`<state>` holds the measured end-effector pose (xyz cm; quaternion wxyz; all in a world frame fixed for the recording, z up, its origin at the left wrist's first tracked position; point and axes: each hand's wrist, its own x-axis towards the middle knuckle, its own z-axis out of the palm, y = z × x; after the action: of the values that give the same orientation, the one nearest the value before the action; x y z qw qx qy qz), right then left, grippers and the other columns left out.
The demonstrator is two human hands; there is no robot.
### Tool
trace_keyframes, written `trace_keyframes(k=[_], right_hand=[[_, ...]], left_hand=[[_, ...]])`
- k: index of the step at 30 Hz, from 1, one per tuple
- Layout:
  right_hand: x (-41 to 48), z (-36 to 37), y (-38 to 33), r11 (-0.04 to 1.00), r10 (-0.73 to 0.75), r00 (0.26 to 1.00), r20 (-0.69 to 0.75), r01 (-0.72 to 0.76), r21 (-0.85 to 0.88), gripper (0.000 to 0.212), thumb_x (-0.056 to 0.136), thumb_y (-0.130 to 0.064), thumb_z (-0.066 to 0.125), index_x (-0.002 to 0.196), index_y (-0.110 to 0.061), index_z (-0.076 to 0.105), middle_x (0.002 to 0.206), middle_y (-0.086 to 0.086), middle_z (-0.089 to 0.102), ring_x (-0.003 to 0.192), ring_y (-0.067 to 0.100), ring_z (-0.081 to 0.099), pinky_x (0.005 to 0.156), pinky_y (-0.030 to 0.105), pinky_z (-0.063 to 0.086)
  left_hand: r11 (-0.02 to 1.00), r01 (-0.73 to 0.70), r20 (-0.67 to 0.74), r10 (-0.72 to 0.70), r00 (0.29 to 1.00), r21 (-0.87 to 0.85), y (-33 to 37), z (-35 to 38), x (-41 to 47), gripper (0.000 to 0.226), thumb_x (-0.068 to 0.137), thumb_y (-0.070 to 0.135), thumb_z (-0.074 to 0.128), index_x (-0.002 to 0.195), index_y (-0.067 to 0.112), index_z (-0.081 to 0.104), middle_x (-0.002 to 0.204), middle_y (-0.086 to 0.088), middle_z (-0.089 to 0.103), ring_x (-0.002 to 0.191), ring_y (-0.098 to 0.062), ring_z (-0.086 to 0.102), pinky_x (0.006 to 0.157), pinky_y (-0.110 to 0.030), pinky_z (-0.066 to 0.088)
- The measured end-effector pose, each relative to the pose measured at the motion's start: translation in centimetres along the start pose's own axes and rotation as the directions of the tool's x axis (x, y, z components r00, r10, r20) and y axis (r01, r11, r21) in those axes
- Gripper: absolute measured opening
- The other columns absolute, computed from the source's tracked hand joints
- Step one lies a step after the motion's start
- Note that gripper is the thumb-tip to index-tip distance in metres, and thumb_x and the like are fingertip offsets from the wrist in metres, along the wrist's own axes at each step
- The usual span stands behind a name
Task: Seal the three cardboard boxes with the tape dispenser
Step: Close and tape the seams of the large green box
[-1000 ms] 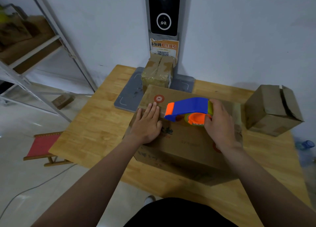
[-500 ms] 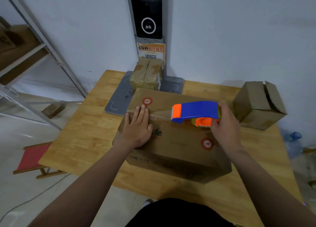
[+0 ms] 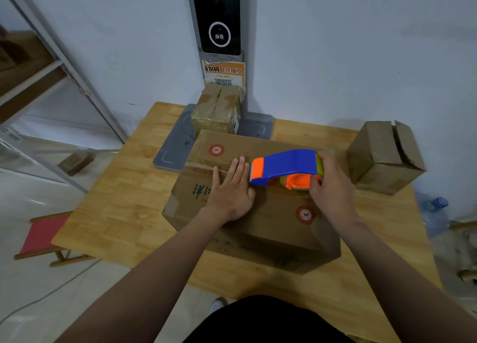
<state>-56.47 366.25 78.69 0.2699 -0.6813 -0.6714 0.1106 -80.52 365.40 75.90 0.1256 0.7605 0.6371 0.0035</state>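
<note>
A large cardboard box (image 3: 273, 213) with red round stamps lies in the middle of the wooden table (image 3: 116, 213). My left hand (image 3: 232, 187) presses flat on its top, fingers straight over the seam. My right hand (image 3: 333, 187) grips a blue and orange tape dispenser (image 3: 284, 166) just right of my left hand, with its orange nose above the seam. A small taped box (image 3: 219, 110) stands behind the large one. A third box (image 3: 382, 157) with a gaping top flap sits at the table's right.
A grey scanner base (image 3: 175, 141) with a black upright screen (image 3: 218, 17) stands at the table's back by the wall. A metal shelf rack (image 3: 51, 66) is at the left, a red stool (image 3: 44, 237) below it, a water bottle (image 3: 433, 213) on the floor right.
The dispenser has been drawn to the right along the seam away from the box's left edge. My left hand has slid right after it, pressing along the seam.
</note>
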Motion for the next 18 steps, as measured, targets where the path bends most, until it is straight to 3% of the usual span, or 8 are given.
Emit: trace_keyframes(k=[9,18], right_hand=[[0.24,-0.55,0.18,0.998,-0.058,0.998,0.001,0.058,-0.016,0.055,0.09,-0.01,0.065,0.139,-0.02,0.044,0.133,0.005,0.06,0.116,0.029,0.06,0.088,0.044,0.052],[-0.14,-0.34,0.34,1.0,-0.022,1.0,-0.008,0.022,-0.002,0.056,0.091,-0.012,0.067,0.14,-0.022,0.043,0.138,0.003,0.057,0.122,0.027,0.057,0.096,0.043,0.049]], left_hand=[[1.0,0.022,-0.02,-0.022,1.0,-0.006,-0.27,-0.05,-0.44,0.065,0.106,0.041,0.021,0.164,0.017,0.001,0.171,0.001,-0.011,0.156,-0.011,-0.013,0.123,-0.056,-0.009],[1.0,0.013,-0.019,-0.014,1.0,-0.001,-0.36,-0.13,-0.48,0.065,0.107,0.04,0.021,0.164,0.017,0.001,0.171,0.002,-0.011,0.156,-0.011,-0.013,0.123,-0.054,-0.009]])
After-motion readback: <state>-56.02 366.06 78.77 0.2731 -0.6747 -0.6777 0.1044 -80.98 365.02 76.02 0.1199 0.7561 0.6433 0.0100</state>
